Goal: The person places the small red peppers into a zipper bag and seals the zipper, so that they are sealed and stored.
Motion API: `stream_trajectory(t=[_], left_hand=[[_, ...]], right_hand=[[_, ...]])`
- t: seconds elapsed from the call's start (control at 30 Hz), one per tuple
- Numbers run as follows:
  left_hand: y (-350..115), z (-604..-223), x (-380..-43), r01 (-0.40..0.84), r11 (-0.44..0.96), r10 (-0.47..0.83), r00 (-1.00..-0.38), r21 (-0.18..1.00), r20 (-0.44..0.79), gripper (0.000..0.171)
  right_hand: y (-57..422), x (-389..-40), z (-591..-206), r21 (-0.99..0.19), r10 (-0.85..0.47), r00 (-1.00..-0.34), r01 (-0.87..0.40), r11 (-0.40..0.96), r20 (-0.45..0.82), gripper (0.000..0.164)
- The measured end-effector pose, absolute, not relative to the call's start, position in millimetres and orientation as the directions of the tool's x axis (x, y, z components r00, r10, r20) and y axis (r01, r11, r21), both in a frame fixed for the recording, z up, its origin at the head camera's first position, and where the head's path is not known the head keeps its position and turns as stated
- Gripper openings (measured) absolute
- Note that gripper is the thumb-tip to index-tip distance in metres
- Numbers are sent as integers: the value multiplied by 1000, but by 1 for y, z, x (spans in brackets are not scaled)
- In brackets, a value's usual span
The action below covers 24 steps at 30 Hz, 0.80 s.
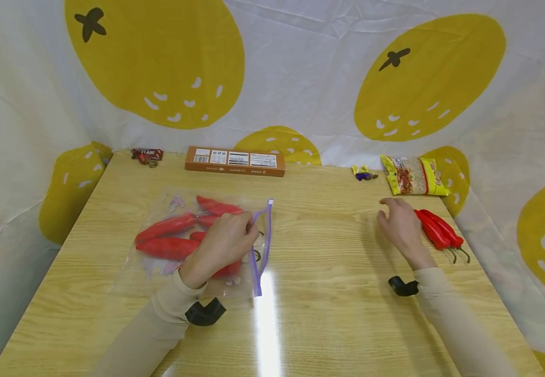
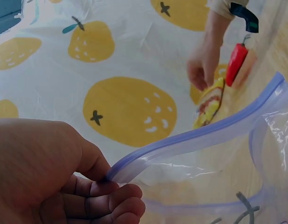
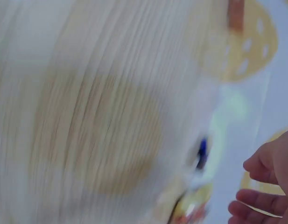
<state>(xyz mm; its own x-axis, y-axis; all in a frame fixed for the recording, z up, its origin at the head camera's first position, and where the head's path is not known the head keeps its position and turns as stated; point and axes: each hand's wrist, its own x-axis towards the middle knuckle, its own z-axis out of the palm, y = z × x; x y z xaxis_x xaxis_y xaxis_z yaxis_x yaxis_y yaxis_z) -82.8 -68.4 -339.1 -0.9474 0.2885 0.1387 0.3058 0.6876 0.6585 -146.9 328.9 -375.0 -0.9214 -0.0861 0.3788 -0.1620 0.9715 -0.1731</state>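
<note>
My left hand (image 1: 225, 238) pinches the purple-edged rim of a clear zip bag (image 1: 266, 246) lying on the table. In the left wrist view, thumb and fingers grip that zip edge (image 2: 190, 141) and the mouth gapes. Several red peppers (image 1: 166, 250) are inside the bag, some partly covered by my hand and wrist. Over the right side of the table, my right hand (image 1: 401, 225) has loosely bent fingers and holds nothing. Just right of it lie red peppers (image 1: 437, 230) with green stems. The right wrist view is blurred, with thumb and fingers apart.
A brown box (image 1: 235, 161) stands along the back edge. Small wrapped sweets (image 1: 147, 155) lie at the back left, others (image 1: 364, 173) right of centre. A yellow packet (image 1: 415, 176) sits at the back right. A fruit-print cloth (image 1: 301, 68) hangs behind the wooden table (image 1: 329, 314).
</note>
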Motion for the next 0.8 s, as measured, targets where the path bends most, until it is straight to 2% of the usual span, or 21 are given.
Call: stream_trajectory(t=[0.17,0.33,0.53,0.8], left_hand=[[-69,-340,-83,303,687,290,-948,661,133,15],[-69,-340,-83,302,689,290,-948,659,130,16],[-69,-340,-83,302,691,289,-948,657,132,17],[-69,-340,-84,300,693,288,-949,656,130,17]], right_hand=[[400,-147,-379,-87,98,-952,76,993,291,36],[434,-144,-383,-5,218,-969,219,976,120,35],[444,-144,-388,40,265,-964,265,964,-19,38],[444,-146,-388,54,250,-968,249,967,1,36]])
